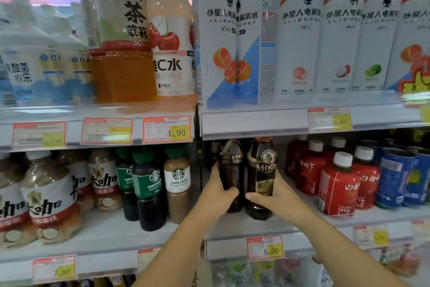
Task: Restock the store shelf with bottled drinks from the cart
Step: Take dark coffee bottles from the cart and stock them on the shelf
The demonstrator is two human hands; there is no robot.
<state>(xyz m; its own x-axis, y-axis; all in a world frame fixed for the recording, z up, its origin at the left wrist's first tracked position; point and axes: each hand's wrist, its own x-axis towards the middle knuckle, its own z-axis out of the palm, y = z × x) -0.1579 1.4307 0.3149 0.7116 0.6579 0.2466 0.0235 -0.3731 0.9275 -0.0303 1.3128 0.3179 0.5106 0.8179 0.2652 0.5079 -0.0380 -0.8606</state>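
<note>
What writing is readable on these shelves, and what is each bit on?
"ALIENERGY": white bottles, top shelf.
"CAFFE LATTE": beige bottle.
"AMERICANO": green bottle.
"MDO": right bottle, in right hand.
Left bottle, in left hand: label blurred.
"4.90": upper tag.
"6.00": lower tag.
Other tags: blurred.

Shop: tiered shelves packed with bottled drinks, price tags on edges.

Left grip and right grip hold dark bottles (both upright).
</note>
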